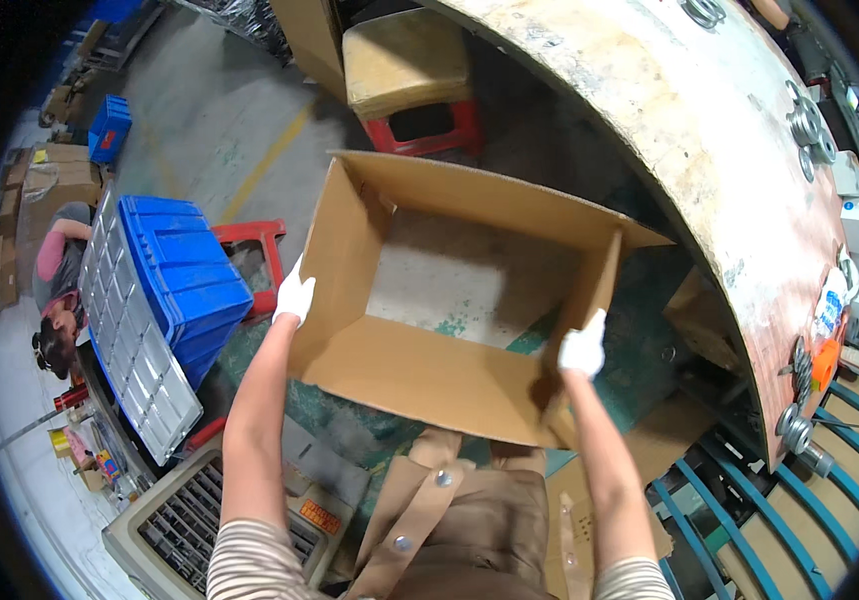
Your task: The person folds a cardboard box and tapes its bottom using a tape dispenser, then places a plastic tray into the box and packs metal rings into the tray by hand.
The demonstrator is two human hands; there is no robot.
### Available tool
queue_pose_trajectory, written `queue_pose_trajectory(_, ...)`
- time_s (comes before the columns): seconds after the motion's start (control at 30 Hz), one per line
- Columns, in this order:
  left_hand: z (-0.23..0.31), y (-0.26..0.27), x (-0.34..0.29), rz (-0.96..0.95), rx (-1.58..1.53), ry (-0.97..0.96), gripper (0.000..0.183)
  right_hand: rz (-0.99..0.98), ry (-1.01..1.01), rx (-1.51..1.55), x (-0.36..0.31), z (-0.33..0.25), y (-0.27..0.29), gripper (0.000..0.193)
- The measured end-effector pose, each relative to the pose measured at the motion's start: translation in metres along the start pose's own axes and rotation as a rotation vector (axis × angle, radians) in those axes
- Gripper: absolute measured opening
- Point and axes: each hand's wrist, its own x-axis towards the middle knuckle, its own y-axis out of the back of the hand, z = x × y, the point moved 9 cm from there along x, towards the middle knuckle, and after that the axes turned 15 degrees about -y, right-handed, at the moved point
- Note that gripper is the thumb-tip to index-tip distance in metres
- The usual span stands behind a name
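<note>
An unfolded cardboard box [429,365] is in front of me, its four walls standing out as a rectangular sleeve. Through it the floor shows, so both ends are without flaps across them. My left hand [294,297], in a white glove, is closed on the left wall, with some of its fingers hidden by the cardboard. At the right wall my right hand [584,347], gloved the same way, grips the edge near the lower right corner. The box tilts slightly, its far right corner lying close to the table's curved edge.
A worktable [639,90] with metal parts [804,125] curves along the right. Ahead is a red stool [419,125] with a padded top. Left are a blue bin [184,270], a grey lid [134,320] and a person [59,260]; a vented machine [189,525] is near my left arm.
</note>
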Motion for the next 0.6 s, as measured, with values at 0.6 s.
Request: queue_pose_trajectory(0.6, 0.012, -0.01, -0.003, 0.163, 0.094, 0.375, 0.051, -0.751, 0.783, -0.411, -0.101, -0.131, -0.034, 0.078)
